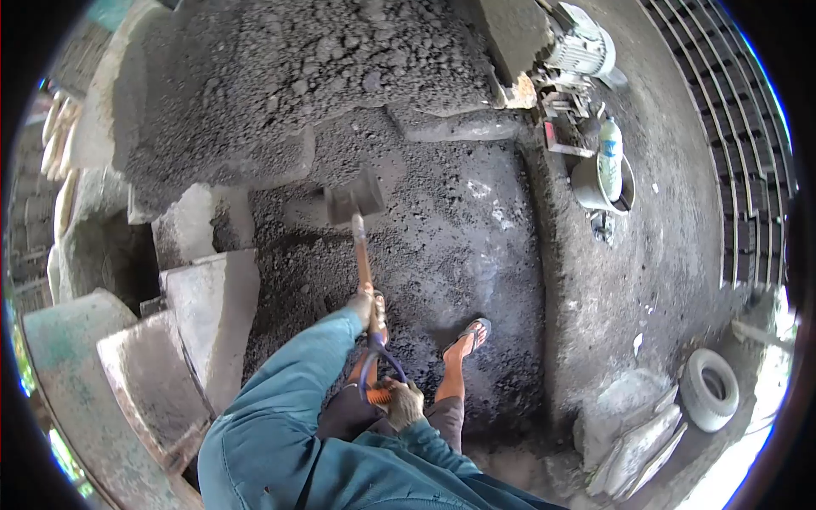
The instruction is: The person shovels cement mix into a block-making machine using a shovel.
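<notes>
Looking down from the head view, I see both hands closed on a shovel. The left hand, at the end of a teal sleeve, is wrapped around the orange shaft about halfway along. The right hand grips the looped handle at the near end, close to the body. The shovel points away from me, and its grey blade rests in the dark, crumbly mix that covers the floor. A bigger heap of the same stuff rises beyond the blade. My foot in a sandal stands on the mix just right of the handle.

On the left, pale concrete slabs lean beside the mix. At upper right, a grey bucket holds a plastic bottle; the bottle carries a label, but its writing is too small for me to read. Near them sits an electric motor, with no marking I can make out. A tyre lies at lower right, well apart from the shovel.
</notes>
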`<state>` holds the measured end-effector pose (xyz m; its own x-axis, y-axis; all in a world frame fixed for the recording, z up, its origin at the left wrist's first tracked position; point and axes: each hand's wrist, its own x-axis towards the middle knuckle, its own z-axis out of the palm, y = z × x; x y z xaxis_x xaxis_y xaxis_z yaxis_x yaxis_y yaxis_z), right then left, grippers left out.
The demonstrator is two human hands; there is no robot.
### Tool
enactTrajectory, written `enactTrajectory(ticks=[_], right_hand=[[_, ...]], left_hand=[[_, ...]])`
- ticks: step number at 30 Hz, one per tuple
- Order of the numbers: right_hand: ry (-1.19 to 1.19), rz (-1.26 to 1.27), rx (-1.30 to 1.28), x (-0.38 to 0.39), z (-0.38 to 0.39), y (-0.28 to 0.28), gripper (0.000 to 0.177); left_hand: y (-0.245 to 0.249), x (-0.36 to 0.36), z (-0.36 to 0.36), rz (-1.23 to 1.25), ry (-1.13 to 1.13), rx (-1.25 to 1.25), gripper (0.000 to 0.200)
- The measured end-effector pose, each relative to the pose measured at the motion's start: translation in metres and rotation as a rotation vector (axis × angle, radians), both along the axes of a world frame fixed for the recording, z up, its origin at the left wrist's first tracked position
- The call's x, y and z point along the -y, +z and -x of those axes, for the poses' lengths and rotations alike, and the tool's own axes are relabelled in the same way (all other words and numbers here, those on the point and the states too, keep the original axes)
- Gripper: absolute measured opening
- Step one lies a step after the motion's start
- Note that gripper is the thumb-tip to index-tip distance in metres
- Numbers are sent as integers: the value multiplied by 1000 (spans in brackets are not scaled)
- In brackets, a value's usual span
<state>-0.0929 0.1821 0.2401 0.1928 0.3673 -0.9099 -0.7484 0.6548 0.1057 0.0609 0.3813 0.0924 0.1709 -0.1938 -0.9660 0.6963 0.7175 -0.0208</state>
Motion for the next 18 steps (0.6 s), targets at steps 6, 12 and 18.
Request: enactTrajectory(ticks=[6,12,18], right_hand=[[17,83,-19,-119,-69,8,37],[287,513,300,-163,-130,-43,15],[241,528,224,-32,-201,-185,15]], left_hand=[[-22,-108,-52,-56,-246,145,64],[18,-155,10,-215,-302,250,65],[17,-159,108,-272,69,-82,32]])
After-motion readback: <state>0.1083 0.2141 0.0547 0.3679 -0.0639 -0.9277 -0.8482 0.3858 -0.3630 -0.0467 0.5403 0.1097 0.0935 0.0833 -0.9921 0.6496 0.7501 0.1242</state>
